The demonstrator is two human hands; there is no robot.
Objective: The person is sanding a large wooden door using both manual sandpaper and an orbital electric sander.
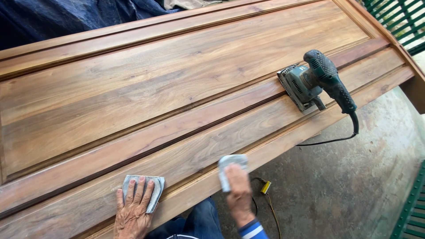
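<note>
pressing flat on a folded sheet of grey sandpaper [152, 189], the left hand [133, 212] lies near the front edge of the long wooden panel [177, 79], fingers stretched out and slightly spread over the sheet, which sits on the wide board just inside that edge. the right hand [239, 194] is just to its right at the panel's front edge, fingers curled around a second folded piece of sandpaper [231, 164] that it holds against the edge moulding; a blue striped cuff [253, 230] shows at the wrist. toward the panel's right end, well apart from both hands, a dark green electric sander [310, 84] rests on its pad across a groove, handle pointing to the front edge, its black cord [336, 140] hanging off the edge over the concrete floor [354, 186]. dark blue cloth [66, 17] lies beyond the panel's far edge.
</note>
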